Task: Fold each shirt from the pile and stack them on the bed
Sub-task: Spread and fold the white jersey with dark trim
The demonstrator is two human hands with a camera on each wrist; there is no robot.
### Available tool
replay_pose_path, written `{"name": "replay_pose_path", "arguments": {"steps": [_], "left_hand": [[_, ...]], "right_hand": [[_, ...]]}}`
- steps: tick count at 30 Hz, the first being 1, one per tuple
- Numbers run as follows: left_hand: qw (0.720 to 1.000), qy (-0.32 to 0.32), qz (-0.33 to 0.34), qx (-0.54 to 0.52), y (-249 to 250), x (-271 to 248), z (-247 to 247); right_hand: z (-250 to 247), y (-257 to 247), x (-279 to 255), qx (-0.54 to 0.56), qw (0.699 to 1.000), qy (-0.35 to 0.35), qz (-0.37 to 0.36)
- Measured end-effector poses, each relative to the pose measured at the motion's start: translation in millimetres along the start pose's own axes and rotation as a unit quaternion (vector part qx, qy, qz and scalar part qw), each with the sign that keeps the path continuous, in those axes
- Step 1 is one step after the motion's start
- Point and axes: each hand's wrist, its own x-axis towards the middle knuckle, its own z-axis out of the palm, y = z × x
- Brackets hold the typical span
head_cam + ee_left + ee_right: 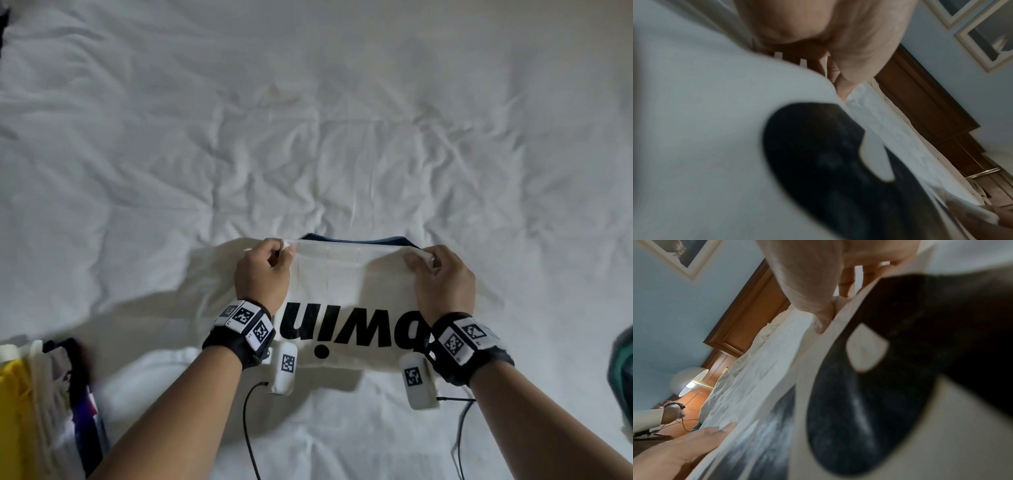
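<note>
Fingers (pixel 286 251) of the left hand (pixel 262 274) and right hand (pixel 443 275) pinch the far corners of the soft, light white cloth shirt with big black letters (pixel 346 308), which looks floppy, so the corners seem the best hold.

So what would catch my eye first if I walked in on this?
Probably the white shirt with big black lettering, lying near the bed's front edge. The left hand and right hand pinch its far corners. Next, the colourful clothes pile at lower left.

Bare forearms, black wristbands (pixel 239 346) with square-code tags
</note>
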Motion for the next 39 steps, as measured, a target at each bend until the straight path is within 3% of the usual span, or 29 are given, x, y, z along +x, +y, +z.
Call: {"name": "replay_pose_path", "arguments": {"steps": [10,13,15,16,18,20,23,27,32,37,39], "left_hand": [[1.0,0.006,0.008,0.009,6.1,4.7,-2.1],[0.994,0.026,0.051,0.097,18.9,-4.2,-11.0],[0.962,0.027,0.144,0.23,33.6,-27.1,-12.4],[0.939,-0.004,0.195,0.282,40.1,-43.2,-7.6],[0.892,-0.101,0.266,0.352,41.0,-72.0,11.0],[0.868,-0.147,0.275,0.387,25.7,-82.1,31.0],[0.878,-0.151,0.256,0.377,5.4,-70.7,38.4],[0.893,-0.118,0.226,0.37,0.0,-60.6,38.8],[0.913,-0.076,0.153,0.371,-13.6,-47.6,29.9],[0.931,-0.036,0.099,0.35,-11.5,-55.9,23.4],[0.934,-0.019,0.1,0.342,0.3,-76.6,23.9]], "right_hand": [[2.6,-4.5,6.6,0.026,0.999,0.009,-0.016],[-1.2,-7.9,-4.6,-0.019,0.996,0.054,-0.07],[-0.6,-9.3,-26.6,-0.106,0.974,0.09,-0.177],[3.4,-10.9,-42.5,-0.154,0.959,0.068,-0.229],[22.0,-10.3,-74.5,-0.235,0.925,-0.046,-0.296],[44.0,-1.5,-91.2,-0.278,0.901,-0.123,-0.311],[54.7,11.9,-76.5,-0.308,0.895,-0.133,-0.293],[47.2,22.9,-51.2,-0.323,0.899,-0.095,-0.28],[44.0,32.2,-41.4,-0.3,0.923,-0.073,-0.231],[35.3,37.3,-50.0,-0.276,0.946,-0.037,-0.168],[31.4,34.1,-69.5,-0.268,0.946,-0.017,-0.184]]}}
